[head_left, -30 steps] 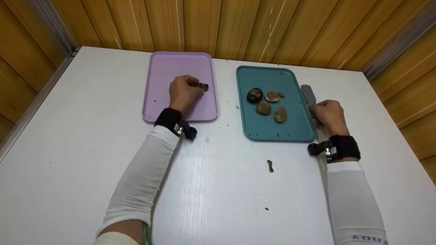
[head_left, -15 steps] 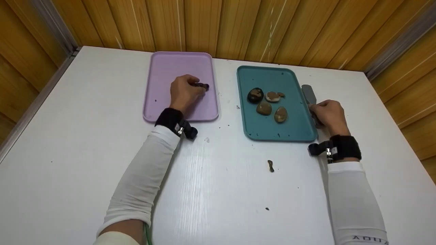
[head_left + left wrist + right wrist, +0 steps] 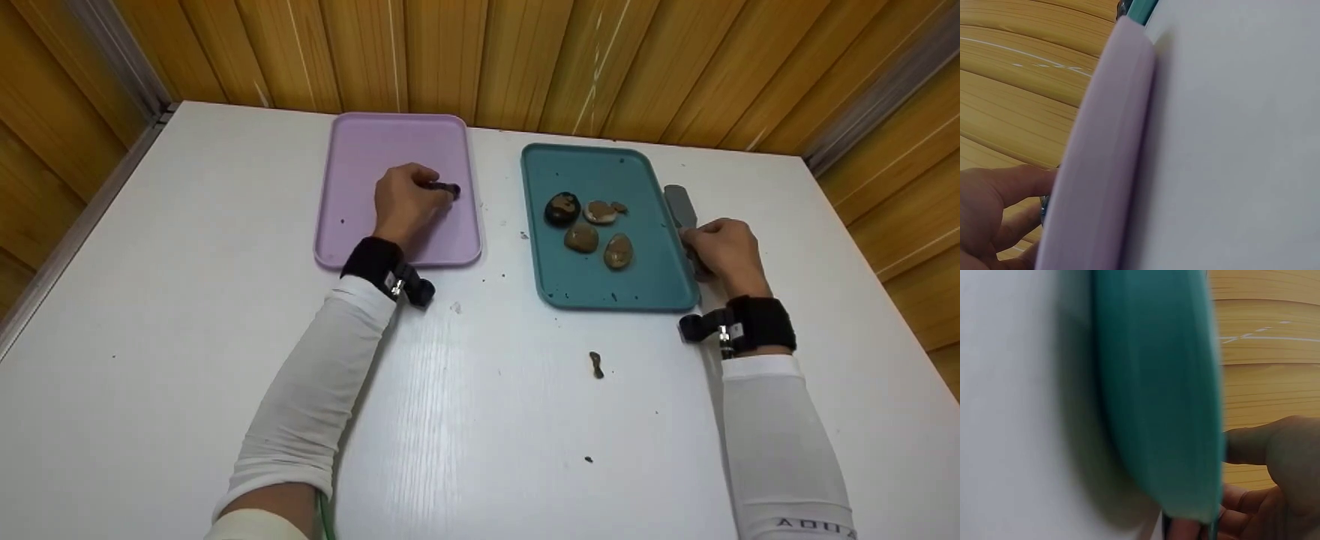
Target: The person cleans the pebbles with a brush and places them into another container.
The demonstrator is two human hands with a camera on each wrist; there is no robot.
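Two hands are busy on the white table [image 3: 187, 315]: the left hand [image 3: 403, 204] sits on the purple tray [image 3: 360, 150] at about 11 o'clock, its fingers curled and pinching a small dark stone [image 3: 448, 189] that rests on the tray. The right hand [image 3: 724, 247] lies at about 2 o'clock, just beside the right rim of the teal tray [image 3: 592, 285], with its fingers curled around a flat gray tool [image 3: 679, 204] lying on the table. Five stones sit in the teal tray, a black stone [image 3: 562, 209] and four brown stones [image 3: 600, 232] close together, and a little brown scrap [image 3: 595, 364] lies on the table at 6 o'clock from that tray.
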